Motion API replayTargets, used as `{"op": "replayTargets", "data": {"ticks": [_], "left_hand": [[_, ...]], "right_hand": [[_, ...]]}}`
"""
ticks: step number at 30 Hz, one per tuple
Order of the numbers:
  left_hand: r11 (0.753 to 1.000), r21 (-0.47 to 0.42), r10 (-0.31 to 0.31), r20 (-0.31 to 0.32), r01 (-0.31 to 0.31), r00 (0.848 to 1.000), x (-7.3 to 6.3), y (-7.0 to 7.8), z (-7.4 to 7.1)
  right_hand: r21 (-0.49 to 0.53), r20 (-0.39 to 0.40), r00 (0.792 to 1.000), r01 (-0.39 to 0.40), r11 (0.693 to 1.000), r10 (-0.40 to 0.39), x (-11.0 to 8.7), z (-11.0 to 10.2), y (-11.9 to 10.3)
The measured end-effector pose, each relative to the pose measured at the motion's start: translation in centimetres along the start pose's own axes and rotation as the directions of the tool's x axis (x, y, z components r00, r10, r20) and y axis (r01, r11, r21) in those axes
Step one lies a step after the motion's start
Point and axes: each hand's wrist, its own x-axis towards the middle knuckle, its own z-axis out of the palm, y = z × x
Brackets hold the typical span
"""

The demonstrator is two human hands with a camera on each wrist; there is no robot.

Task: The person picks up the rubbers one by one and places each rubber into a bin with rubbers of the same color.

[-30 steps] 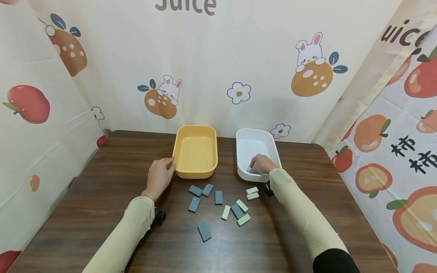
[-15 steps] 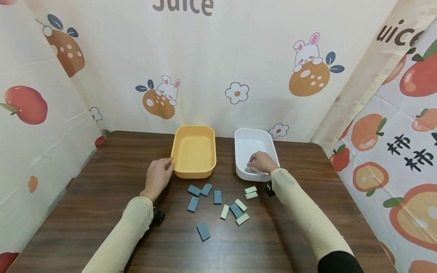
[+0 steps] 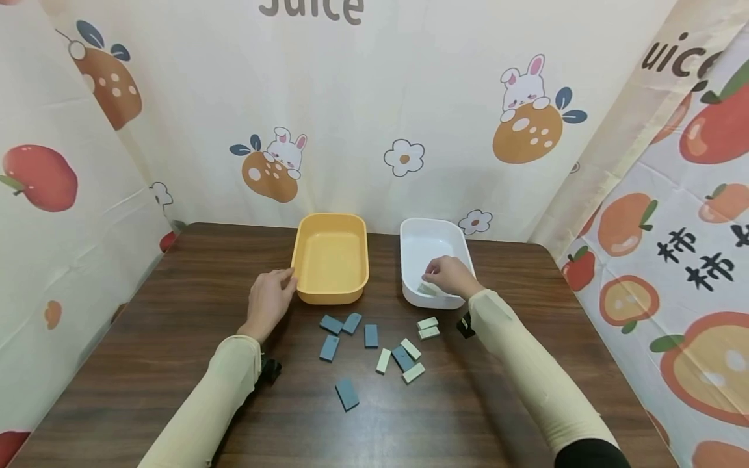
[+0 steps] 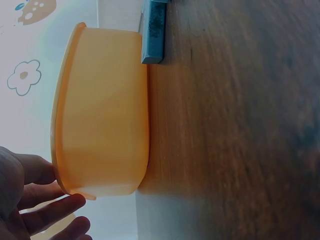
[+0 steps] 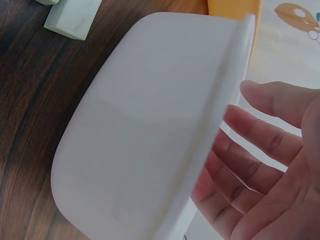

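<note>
My left hand (image 3: 269,302) is at the left rim of a yellow tray (image 3: 330,298). In the left wrist view its thumb and index finger hold that rim, the other fingers lying just outside. Over a white tray (image 3: 430,244) is my right hand (image 3: 452,275), reaching in past the near rim. Its thumb and fingers stand apart in the right wrist view, with nothing visible between them. Below the fingertips, a pale green block (image 3: 429,288) lies inside the white tray, partly covered by the hand.
Several blue blocks (image 3: 346,394) and several pale green blocks (image 3: 413,373) lie scattered on the brown table (image 3: 175,364) in front of the trays. A printed curtain (image 3: 351,84) rises right behind the table's far edge.
The right hand's fingers have lifted slightly off the pale green block and let it go in the white tray. The left hand stays at the yellow tray's rim. The view has shifted slightly.
</note>
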Motion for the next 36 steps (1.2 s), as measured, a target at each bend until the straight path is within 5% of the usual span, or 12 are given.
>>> {"op": "replayTargets", "data": {"ticks": [14, 36], "left_hand": [[1.000, -0.019, 0.003, 0.004, -0.003, 1.000, -0.2, 0.2, -0.4], [0.998, -0.063, 0.000, -0.011, 0.000, 1.000, -0.4, -0.1, -0.2]], "right_hand": [[-0.013, -0.026, 0.999, 0.027, 1.000, -0.028, -1.8, -0.9, -1.4], [-0.054, -0.046, 0.980, 0.189, 0.981, -0.191, -3.9, 0.1, -4.3]]}}
